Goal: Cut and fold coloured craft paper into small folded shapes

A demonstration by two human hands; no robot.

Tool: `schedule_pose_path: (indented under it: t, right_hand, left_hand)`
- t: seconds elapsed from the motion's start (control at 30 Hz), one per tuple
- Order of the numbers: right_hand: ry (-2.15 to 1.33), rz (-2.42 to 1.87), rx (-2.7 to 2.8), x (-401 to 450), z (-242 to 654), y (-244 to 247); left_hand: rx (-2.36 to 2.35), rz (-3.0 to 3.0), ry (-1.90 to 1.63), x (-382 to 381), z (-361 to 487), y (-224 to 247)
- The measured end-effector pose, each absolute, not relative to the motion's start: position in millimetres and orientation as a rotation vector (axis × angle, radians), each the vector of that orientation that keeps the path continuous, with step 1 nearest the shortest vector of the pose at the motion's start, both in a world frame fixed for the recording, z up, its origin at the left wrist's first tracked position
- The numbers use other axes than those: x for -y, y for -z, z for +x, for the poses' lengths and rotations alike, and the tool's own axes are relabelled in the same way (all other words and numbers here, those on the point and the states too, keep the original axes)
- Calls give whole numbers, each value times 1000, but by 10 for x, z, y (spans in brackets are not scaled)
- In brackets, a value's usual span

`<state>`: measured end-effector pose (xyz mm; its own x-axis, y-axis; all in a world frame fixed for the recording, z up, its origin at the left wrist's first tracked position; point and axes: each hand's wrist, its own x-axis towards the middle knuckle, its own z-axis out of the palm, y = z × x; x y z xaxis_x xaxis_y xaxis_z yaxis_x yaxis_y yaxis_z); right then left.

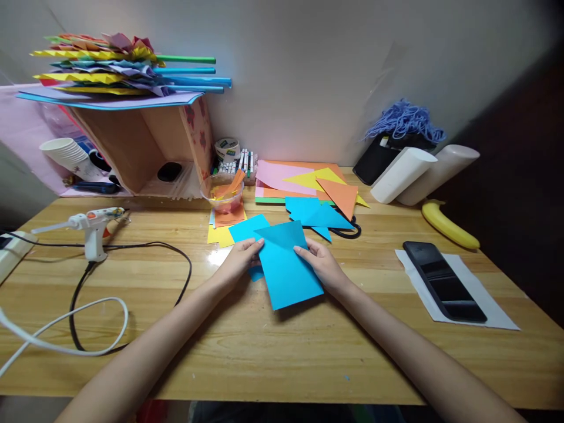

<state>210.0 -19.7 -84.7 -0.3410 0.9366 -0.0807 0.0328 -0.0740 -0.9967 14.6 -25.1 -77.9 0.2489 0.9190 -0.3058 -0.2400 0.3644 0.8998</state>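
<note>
Well to the left of the left grip, a glue gun stands on the worktop, its cord looping nearer the person. The left hand pinches the left edge of a blue sheet, thumb on top, fingers mostly hidden; another blue piece shows just beyond this grip, and whether the hand also holds it I cannot tell. The blue sheet is between the two grips, its long axis running away from the person, far end leaning left. Neither hand is clearly nearer, since both touch it. The right hand grasps the opposite edge, its thumb reaching farther over the face. Both forearms slant inward, palms turned toward each other. Beyond the right grip lie blue scraps; well to its right, a phone.
</note>
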Motion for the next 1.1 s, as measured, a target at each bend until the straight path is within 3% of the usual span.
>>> schedule_pose_path:
  t: [0.2,0.4,0.7,0.93,1.1]
  right_hand:
    - [-732,-964,2194,269,2109,848]
    - [-385,-872,2600,298,2070,812]
    - [-337,-821,2694,294,2066,786]
    - [-353,-788,2656,320,2045,768]
    - [-735,-787,2381,377,2051,661]
  left_hand:
    - [-993,650,-981,286,183,810]
    - [-957,525,-1017,250,142,844]
    - [-888,328,-994,201,138,791]
    - [-960,721,-982,278,140,818]
    - [-988,878,-982,279,129,782]
